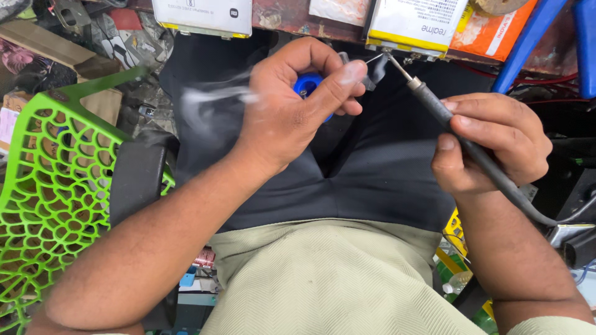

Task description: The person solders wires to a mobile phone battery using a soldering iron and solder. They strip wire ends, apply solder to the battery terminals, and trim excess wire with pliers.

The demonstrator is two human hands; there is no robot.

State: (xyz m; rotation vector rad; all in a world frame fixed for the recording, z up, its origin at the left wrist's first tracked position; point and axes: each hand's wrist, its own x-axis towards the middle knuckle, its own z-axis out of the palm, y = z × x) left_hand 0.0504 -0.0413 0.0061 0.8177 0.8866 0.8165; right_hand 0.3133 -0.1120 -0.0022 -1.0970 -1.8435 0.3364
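Item: soldering iron (pixel 462 139), grasped pen-fashion in the right hand (pixel 496 146), tip raised beside the yellow-edged battery pack (pixel 413 25). Left hand (pixel 292 108) clenched round a small blue spool (pixel 310 84), apparently solder wire, smoke (pixel 211 96) drifting. Risk: hot tip sits near left fingertips (pixel 351 73) and above the lap; a slip could burn skin or trousers (pixel 372 174).

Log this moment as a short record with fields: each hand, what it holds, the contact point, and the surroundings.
left hand: closed around a small blue spool, thin wire pinched between fingertips
right hand: grips a dark soldering iron like a pen
contact: iron tip meets the wire end at the edge of a flat battery pack
smoke: drifts left of the left hand
surroundings: green lattice chair at left, second flat pack on the bench edge
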